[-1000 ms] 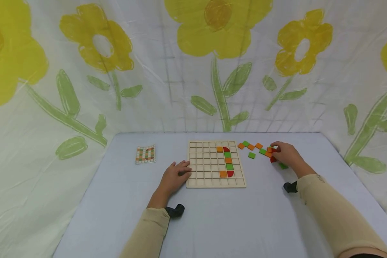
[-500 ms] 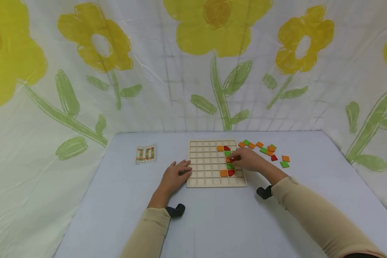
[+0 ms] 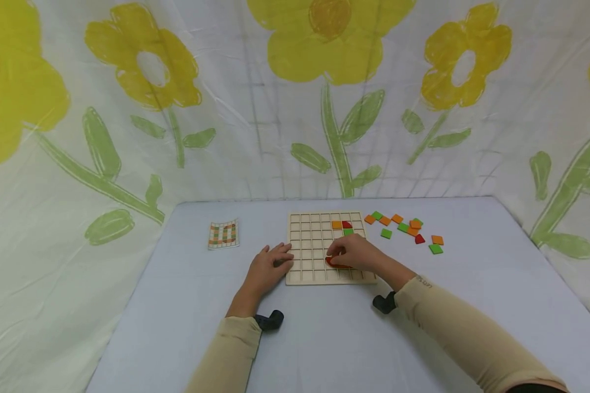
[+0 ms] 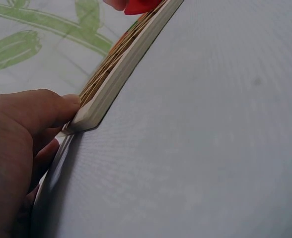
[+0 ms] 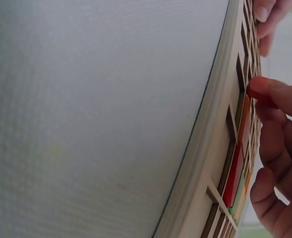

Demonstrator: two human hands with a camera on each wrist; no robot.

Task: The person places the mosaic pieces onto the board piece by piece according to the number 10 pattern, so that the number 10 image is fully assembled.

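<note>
Right hand [image 3: 356, 252]: thumb and finger pinch a red piece; half a second ago it was farther over the right-hand column, a second ago at the loose tiles.
Red piece [image 5: 259, 87]: at the board's surface, beside an orange tile [image 5: 244, 121] in the near row; whether seated, I cannot tell.
Left hand [image 3: 265, 271]: fingers relaxed, resting against the board's left edge, unchanged.
Grid board [image 3: 302, 278]: flat between the hands, unmoved.
Loose tiles [image 3: 437, 239]: right of the board, lying as before.
Pattern card [image 3: 223, 234]: left of the board.

Head view high, forward-down; wrist views close, sharing board [image 3: 314, 245].
</note>
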